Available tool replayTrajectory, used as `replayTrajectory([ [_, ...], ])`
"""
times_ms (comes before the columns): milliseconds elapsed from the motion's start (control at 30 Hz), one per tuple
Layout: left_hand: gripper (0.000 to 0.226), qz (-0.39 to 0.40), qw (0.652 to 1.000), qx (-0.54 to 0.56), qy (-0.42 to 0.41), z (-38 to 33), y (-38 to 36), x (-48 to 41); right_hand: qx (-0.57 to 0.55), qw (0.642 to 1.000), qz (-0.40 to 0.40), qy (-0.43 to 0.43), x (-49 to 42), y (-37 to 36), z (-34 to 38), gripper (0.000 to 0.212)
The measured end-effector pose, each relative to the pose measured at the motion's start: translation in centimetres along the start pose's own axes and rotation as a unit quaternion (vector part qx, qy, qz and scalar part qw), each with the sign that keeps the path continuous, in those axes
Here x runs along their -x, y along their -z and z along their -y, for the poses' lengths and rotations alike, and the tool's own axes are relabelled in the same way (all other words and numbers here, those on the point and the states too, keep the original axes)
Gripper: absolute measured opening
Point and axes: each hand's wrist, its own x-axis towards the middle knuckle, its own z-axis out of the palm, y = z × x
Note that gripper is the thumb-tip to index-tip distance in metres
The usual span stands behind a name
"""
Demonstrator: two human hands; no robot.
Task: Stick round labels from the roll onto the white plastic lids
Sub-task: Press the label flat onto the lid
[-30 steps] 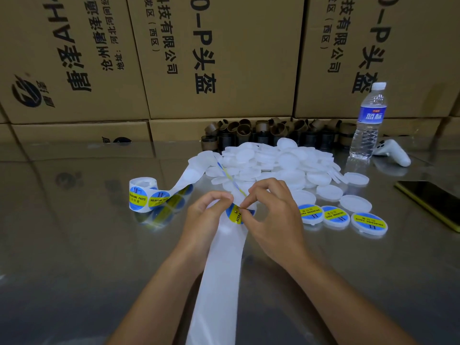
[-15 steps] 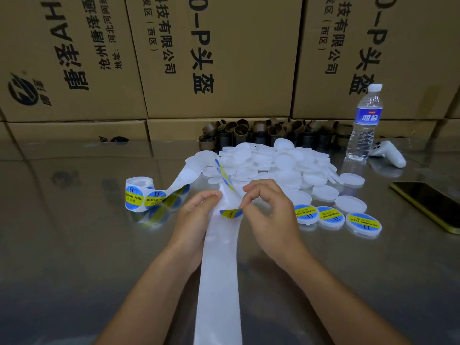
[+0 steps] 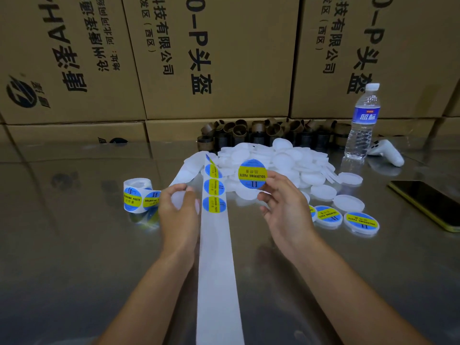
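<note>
Round label (image 3: 252,173) pinched in right hand (image 3: 281,210); left hand (image 3: 178,220) curled round half-hidden white lid (image 3: 179,200).

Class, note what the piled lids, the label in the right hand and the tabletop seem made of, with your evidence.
Lids: probably plastic, milky white, slightly translucent, matte. Label: smooth printed sticker that stays flat when pinched; whether paper or film is unclear. Tabletop: likely polished metal; it hazily mirrors the boxes.
</note>
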Motion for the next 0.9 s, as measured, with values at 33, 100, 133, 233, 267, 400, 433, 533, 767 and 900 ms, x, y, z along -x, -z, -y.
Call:
replayTrajectory([
  [33,0.011,-0.005,1.000,0.012,-0.004,-0.1,0.0,-0.1,-0.002,1.000,0.002,-0.003,0.0,0.0,0.0,0.021],
  [100,0.016,0.004,0.999,0.041,-0.005,-0.5,0.0,0.0,-0.005,1.000,0.016,-0.007,0.1,-0.1,0.0,0.018],
  [133,0.017,0.022,0.997,0.070,0.008,-0.7,0.0,0.0,-0.007,1.000,0.026,-0.008,0.1,-0.2,0.0,0.017],
  [233,0.009,0.128,0.968,0.200,0.087,-1.5,-0.3,0.6,0.004,0.998,0.058,-0.002,0.4,-0.5,-0.1,0.017],
  [267,0.013,0.162,0.956,0.219,0.104,-1.7,-0.4,0.7,0.021,0.997,0.070,0.005,0.5,-0.5,-0.2,0.018],
  [400,0.048,0.255,0.931,0.219,0.139,-1.6,-0.4,1.0,0.091,0.990,0.107,0.033,1.1,-0.7,-0.6,0.012],
  [433,0.053,0.268,0.926,0.223,0.145,-1.7,-0.4,1.1,0.106,0.987,0.114,0.037,1.2,-0.8,-0.7,0.010],
  [533,0.052,0.282,0.917,0.233,0.160,-1.8,-0.5,1.2,0.134,0.981,0.130,0.046,1.5,-0.9,-1.2,0.009],
  [767,0.043,0.292,0.911,0.240,0.166,-1.8,-0.5,1.2,0.138,0.981,0.121,0.056,1.4,-1.0,-1.4,0.012],
  [900,0.043,0.307,0.912,0.226,0.149,-1.5,-0.5,1.1,0.142,0.982,0.108,0.061,1.3,-1.0,-1.5,0.015],
])
